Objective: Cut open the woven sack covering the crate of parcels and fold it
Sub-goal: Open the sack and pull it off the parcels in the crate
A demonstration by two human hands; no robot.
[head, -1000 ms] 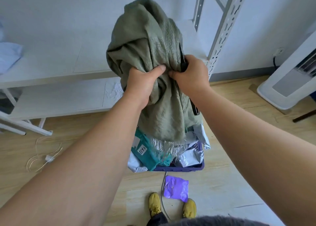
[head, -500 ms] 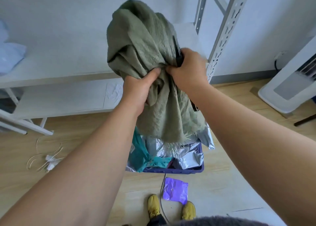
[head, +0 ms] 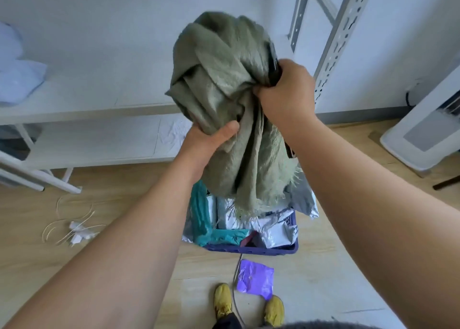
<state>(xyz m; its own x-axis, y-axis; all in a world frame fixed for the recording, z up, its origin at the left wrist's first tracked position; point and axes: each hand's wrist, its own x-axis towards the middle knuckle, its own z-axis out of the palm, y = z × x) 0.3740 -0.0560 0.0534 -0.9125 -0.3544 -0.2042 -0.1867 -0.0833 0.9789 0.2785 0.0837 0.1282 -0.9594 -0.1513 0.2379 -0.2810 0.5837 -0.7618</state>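
Sack (head: 231, 109), 1 olive-green woven one, hangs bunched in my 2 hands above the crate, its long axis running roughly up and down, the crumpled bulk at the top and the frayed cut edge pointing down toward the parcels.

Nearest me are my 2 yellow shoes (head: 249, 303) on the wooden floor (head: 348, 266), with 1 crumpled purple scrap (head: 255, 277) lying just ahead of them and a thin grey cord running between the shoes. Past that sits 1 blue crate (head: 249, 249), filled with silver-grey parcels (head: 271, 231) too jumbled to count, plus 1 teal bag (head: 201, 216) draped over its left side. Off to the left on the floor lies a small tangle of pale cords with white plugs (head: 74, 231).

My left hand (head: 211, 139) grips the sack from below, thumb pressed across a fold. My right hand (head: 283, 92) is higher, fingers curled round a gathered bunch of the cloth; 1 dark object (head: 273, 70) sticks up out of that fist, pressed against the sack, and I cannot tell what it is.

Beyond the sack stand 1 white shelf unit (head: 99, 109) with 2 boards in view, pale blue cloth (head: 17, 80) at its left end, grey slotted metal uprights (head: 336, 42) to the right, and 1 white appliance (head: 428, 134) at the far right edge.
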